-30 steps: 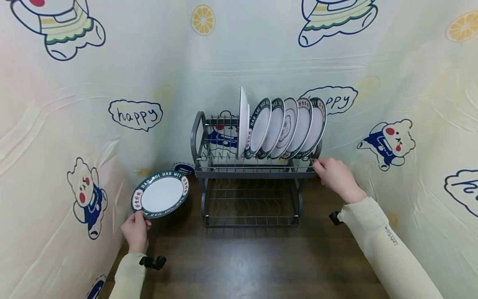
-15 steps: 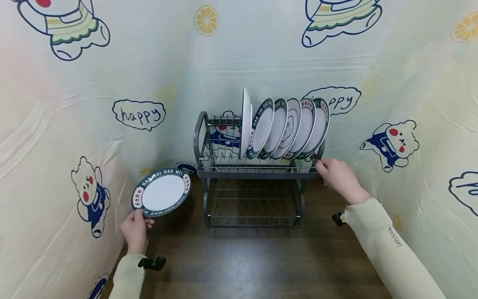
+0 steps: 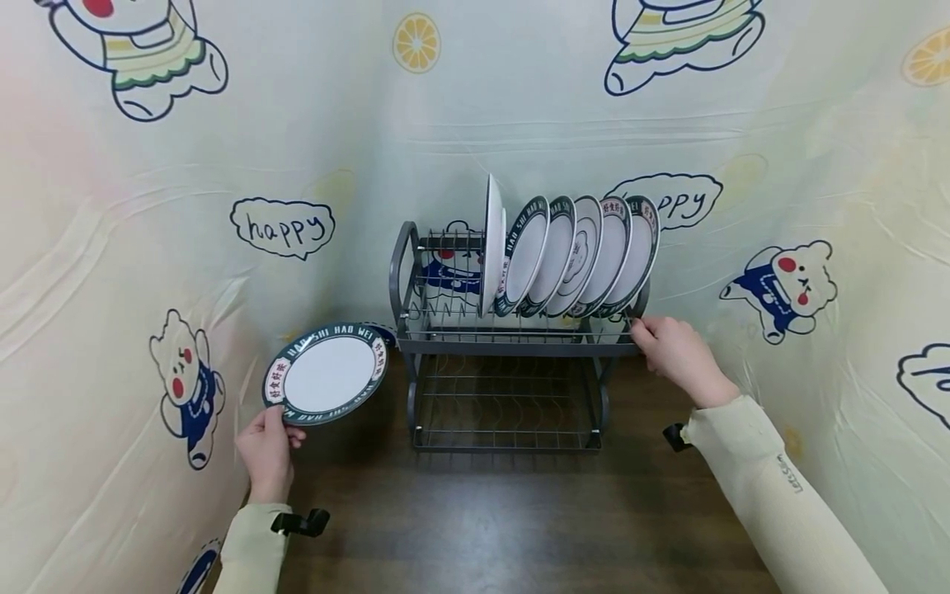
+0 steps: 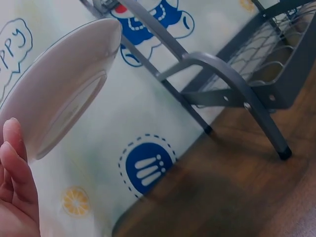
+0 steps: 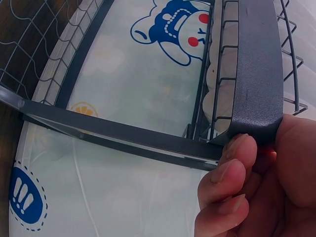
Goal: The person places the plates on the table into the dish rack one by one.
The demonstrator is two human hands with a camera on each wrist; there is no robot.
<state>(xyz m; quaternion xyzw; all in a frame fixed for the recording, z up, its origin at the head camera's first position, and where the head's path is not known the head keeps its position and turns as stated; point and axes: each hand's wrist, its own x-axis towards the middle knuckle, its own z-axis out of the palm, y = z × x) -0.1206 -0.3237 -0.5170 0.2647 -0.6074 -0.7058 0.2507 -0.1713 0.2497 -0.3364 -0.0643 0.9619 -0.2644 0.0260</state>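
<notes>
My left hand [image 3: 267, 454] pinches the near rim of a white plate [image 3: 330, 375] with a dark green lettered border, held tilted to the left of the rack. In the left wrist view the plate's pale underside [image 4: 69, 94] and foot ring show, with my fingertips [image 4: 14, 140] against it. My right hand [image 3: 675, 355] grips the front right corner of the grey two-tier dish rack [image 3: 512, 348]. Seen from the right wrist, thumb and fingers close round the corner of its frame [image 5: 259, 74]. Several plates [image 3: 567, 256] stand on edge in the upper tier, toward its right side.
The upper tier's left wire slots [image 3: 449, 289] hold nothing. Below is the lower wire shelf [image 3: 508, 404]. The rack stands on a dark wooden tabletop [image 3: 475, 511], with a printed curtain [image 3: 356, 124] behind and on both sides.
The left hand's plate has risen slightly and shifted a little toward the rack, tilting more. The right hand keeps its grip on the rack corner. The whole head view has drifted slightly.
</notes>
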